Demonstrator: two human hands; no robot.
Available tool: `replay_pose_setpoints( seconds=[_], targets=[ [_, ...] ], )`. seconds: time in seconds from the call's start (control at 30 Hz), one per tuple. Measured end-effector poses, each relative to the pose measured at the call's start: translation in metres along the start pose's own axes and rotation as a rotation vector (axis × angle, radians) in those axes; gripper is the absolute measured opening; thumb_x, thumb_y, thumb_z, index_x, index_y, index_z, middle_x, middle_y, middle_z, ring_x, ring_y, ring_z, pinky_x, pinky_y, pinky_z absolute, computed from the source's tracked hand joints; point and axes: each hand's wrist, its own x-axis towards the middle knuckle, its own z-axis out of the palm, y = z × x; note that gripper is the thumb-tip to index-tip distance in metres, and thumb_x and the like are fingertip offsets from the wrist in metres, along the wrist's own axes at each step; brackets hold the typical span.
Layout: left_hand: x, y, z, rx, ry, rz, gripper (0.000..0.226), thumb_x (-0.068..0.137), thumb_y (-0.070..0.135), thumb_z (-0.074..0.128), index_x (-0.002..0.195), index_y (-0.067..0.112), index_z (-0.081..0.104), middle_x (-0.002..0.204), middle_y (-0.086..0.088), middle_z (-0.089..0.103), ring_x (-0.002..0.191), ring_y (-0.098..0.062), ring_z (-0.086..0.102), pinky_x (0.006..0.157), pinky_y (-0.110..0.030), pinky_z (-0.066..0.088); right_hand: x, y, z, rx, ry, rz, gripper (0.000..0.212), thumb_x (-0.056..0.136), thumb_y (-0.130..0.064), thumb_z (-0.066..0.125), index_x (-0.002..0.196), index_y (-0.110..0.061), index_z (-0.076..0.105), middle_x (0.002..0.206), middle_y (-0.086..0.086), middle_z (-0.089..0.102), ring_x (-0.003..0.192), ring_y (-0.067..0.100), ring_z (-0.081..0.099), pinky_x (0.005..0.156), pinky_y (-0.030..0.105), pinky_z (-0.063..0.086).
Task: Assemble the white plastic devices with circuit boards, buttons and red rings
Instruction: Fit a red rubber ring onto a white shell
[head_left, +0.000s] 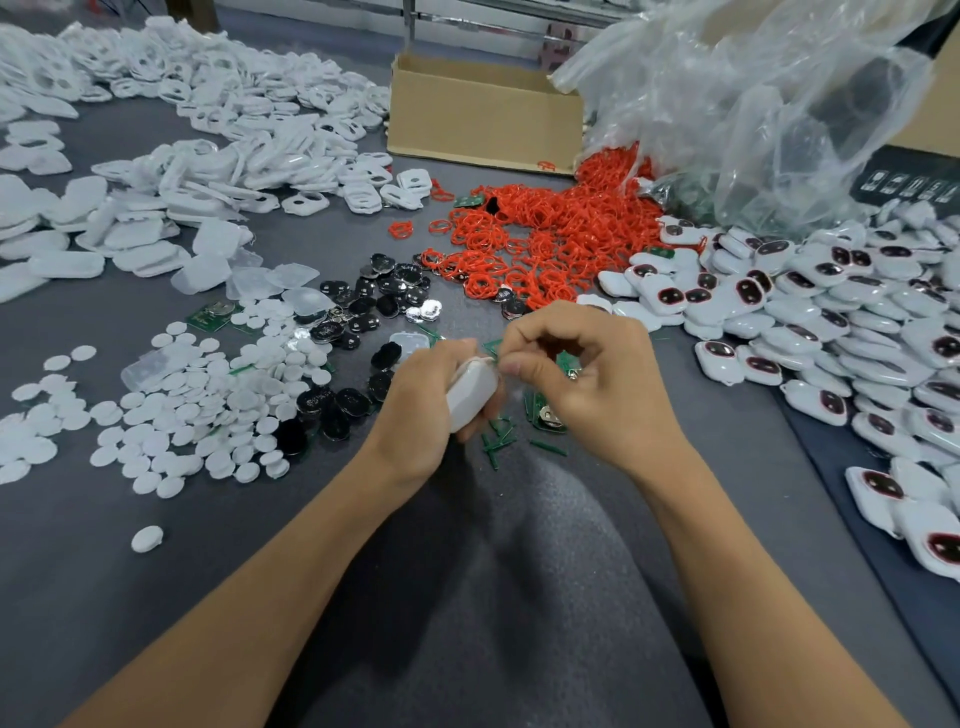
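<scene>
Grey table (156, 597), left hand (415, 410) gripping white device (470, 395); right hand (587, 374) pinching its half-hidden edge

A white plastic device (470, 395) sits tilted in the left hand (415, 400), while the right hand (576, 374) pinches its upper edge. Beyond it heap red rings (545, 244). To the left spread white round buttons (208, 410), and green circuit boards (545, 418) lie just beneath.

Head cam, fwd/down, close over table (156, 623)

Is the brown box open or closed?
Open. The box has no flaps folded over its top. What is inside cannot be seen.
</scene>
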Motion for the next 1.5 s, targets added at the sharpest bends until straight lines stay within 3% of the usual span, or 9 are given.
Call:
replay_pose_setpoints(
  seconds=[0.17, 0.43, 0.53, 0.63, 0.7, 0.87, 1.0, 1.23, 1.5],
  targets=[
    [0.001, -0.003, -0.001, 0.082, 0.030, 0.049, 0.049, 0.087, 0.038, 0.036, 0.049, 0.015, 0.057, 0.052, -0.012, 0.050, 0.046, -0.016, 0.040, 0.044, -0.024, 0.032, 0.000, -0.004, 0.003, -0.009, 0.025, -0.015, 0.013, 0.075, 0.002, 0.072, 0.074, -0.010, 0.068, 0.068, 0.004, 0.063, 0.062, 0.014, 0.053, 0.060, 0.022, 0.043],
    [-0.001, -0.001, 0.002, 0.141, 0.039, 0.051, 0.049, 0.088, 0.036, 0.033, 0.048, 0.012, 0.048, 0.046, -0.004, 0.043, 0.043, -0.012, 0.036, 0.043, -0.019, 0.030, -0.001, -0.001, 0.006, -0.218, 0.045, -0.175, 0.009, 0.077, 0.001, 0.073, 0.075, -0.006, 0.069, 0.070, -0.002, 0.057, 0.066, 0.010, 0.046, 0.065, 0.016, 0.039],
    [-0.002, -0.002, 0.002, 0.218, 0.057, 0.046, 0.054, 0.088, 0.039, 0.032, 0.051, 0.003, 0.048, 0.046, -0.006, 0.040, 0.045, -0.016, 0.035, 0.047, -0.025, 0.029, -0.001, 0.002, 0.007, -0.320, 0.058, -0.252, 0.006, 0.080, 0.001, 0.070, 0.078, -0.004, 0.069, 0.076, 0.000, 0.059, 0.073, 0.014, 0.050, 0.072, 0.015, 0.038],
    [-0.001, -0.003, 0.000, 0.306, 0.093, 0.038, 0.054, 0.088, 0.042, 0.033, 0.048, 0.010, 0.049, 0.050, -0.018, 0.044, 0.049, -0.020, 0.039, 0.054, -0.034, 0.031, -0.001, 0.003, 0.008, -0.365, 0.062, -0.290, 0.007, 0.080, 0.004, 0.069, 0.079, -0.002, 0.070, 0.079, 0.007, 0.063, 0.075, 0.022, 0.056, 0.072, 0.019, 0.040],
    [0.000, -0.004, 0.000, 0.330, 0.109, 0.032, 0.053, 0.087, 0.041, 0.034, 0.045, 0.014, 0.048, 0.056, -0.025, 0.048, 0.051, -0.023, 0.041, 0.056, -0.038, 0.032, -0.001, 0.003, 0.007, -0.364, 0.042, -0.280, 0.008, 0.080, 0.006, 0.069, 0.080, -0.002, 0.070, 0.080, 0.007, 0.062, 0.076, 0.021, 0.055, 0.073, 0.018, 0.040],
    [0.000, -0.006, -0.001, 0.391, 0.103, 0.027, 0.052, 0.084, 0.040, 0.037, 0.039, 0.019, 0.050, 0.045, -0.004, 0.046, 0.050, -0.019, 0.043, 0.056, -0.039, 0.034, 0.002, 0.003, 0.000, -0.293, -0.064, -0.221, 0.007, 0.080, 0.006, 0.068, 0.078, -0.001, 0.071, 0.079, 0.006, 0.065, 0.075, 0.017, 0.053, 0.072, 0.019, 0.041],
    [-0.001, -0.004, -0.001, 0.376, 0.099, 0.006, 0.044, 0.079, 0.038, 0.041, 0.043, 0.017, 0.055, 0.057, -0.016, 0.055, 0.063, -0.034, 0.050, 0.062, -0.051, 0.044, 0.003, 0.004, -0.004, -0.259, -0.121, -0.187, 0.010, 0.078, 0.008, 0.069, 0.076, -0.001, 0.071, 0.076, 0.004, 0.065, 0.075, 0.010, 0.049, 0.073, 0.014, 0.038],
    [-0.003, -0.001, -0.001, 0.379, 0.058, -0.017, 0.045, 0.079, 0.039, 0.041, 0.042, 0.018, 0.056, 0.058, -0.011, 0.058, 0.059, -0.023, 0.049, 0.060, -0.042, 0.038, 0.003, 0.004, -0.008, -0.227, -0.163, -0.178, 0.010, 0.077, 0.009, 0.069, 0.075, -0.001, 0.070, 0.075, 0.006, 0.064, 0.073, 0.012, 0.052, 0.071, 0.020, 0.041],
    [-0.004, -0.002, -0.003, 0.382, 0.034, -0.017, 0.042, 0.079, 0.039, 0.044, 0.045, 0.017, 0.057, 0.061, -0.019, 0.056, 0.062, -0.034, 0.049, 0.060, -0.043, 0.040, 0.003, 0.006, -0.010, -0.209, -0.185, -0.171, 0.008, 0.078, 0.006, 0.069, 0.075, -0.001, 0.069, 0.074, 0.006, 0.063, 0.073, 0.014, 0.053, 0.069, 0.026, 0.043]
  ],
)
